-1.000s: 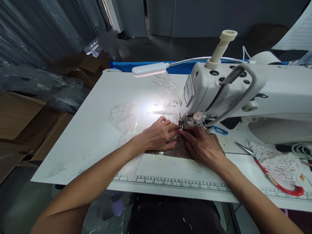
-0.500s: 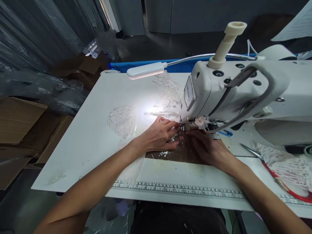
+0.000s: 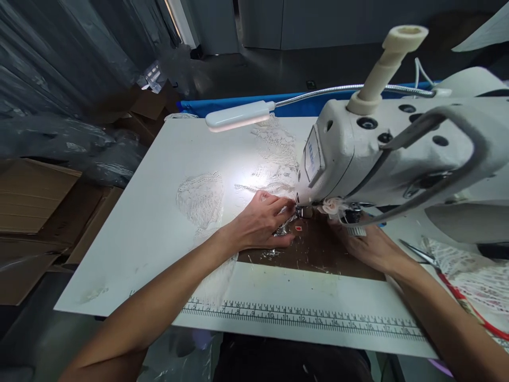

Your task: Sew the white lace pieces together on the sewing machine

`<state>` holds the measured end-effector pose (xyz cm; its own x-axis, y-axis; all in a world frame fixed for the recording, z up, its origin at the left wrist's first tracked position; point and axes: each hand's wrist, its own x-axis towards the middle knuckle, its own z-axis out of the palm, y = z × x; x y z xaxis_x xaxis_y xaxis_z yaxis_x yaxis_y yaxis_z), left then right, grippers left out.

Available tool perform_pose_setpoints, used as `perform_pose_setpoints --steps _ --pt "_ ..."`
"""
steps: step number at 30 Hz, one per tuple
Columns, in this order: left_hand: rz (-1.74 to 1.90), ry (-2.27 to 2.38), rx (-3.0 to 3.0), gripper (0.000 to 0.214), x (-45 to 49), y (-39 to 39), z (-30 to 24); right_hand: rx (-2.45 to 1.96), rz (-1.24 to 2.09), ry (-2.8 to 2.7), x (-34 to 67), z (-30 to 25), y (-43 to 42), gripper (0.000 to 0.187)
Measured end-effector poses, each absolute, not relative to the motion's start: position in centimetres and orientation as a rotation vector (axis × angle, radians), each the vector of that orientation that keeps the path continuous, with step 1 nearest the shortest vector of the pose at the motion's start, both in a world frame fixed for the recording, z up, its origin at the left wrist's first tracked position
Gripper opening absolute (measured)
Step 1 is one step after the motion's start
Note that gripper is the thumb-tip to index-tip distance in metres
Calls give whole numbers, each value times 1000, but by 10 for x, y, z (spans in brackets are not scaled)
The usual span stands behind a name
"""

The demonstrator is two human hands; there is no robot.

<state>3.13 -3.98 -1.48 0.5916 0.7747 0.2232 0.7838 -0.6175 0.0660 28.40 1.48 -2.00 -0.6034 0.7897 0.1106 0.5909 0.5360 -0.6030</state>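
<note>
My left hand (image 3: 267, 220) presses on white lace (image 3: 283, 229) just left of the presser foot (image 3: 304, 211) of a white sewing machine (image 3: 338, 146). Its fingers are bent over the lace, the tips close to the needle area, and the thumb lies apart on the brown plate (image 3: 314, 249). My right hand (image 3: 363, 241) is right of the needle, partly behind the machine's thread-tension knob (image 3: 356, 230). Its fingers are hidden under the machine head, so whatever they touch does not show. A lace piece hangs over the plate's left side.
More lace pieces (image 3: 201, 199) lie on the white table (image 3: 139, 223). A lamp (image 3: 238, 116) hangs over it. Scissors (image 3: 417, 252) and red-edged lace (image 3: 469, 281) lie at the right. A ruler strip (image 3: 302, 318) runs along the front edge. Cardboard boxes (image 3: 35, 196) stand at the left.
My right hand has moved right, away from the presser foot, and under the machine head, uncovering more brown plate. My left hand stays on the lace. The view has shifted slightly.
</note>
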Motion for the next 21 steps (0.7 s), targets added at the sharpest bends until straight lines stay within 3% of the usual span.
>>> perform_pose_setpoints --steps 6,21 --pt "-452 -1427 -2763 32 31 -39 -19 -1336 715 -2278 290 -23 9 24" --pt "-613 -1621 -3041 22 10 11 6 -1087 355 -2411 286 -32 3 22"
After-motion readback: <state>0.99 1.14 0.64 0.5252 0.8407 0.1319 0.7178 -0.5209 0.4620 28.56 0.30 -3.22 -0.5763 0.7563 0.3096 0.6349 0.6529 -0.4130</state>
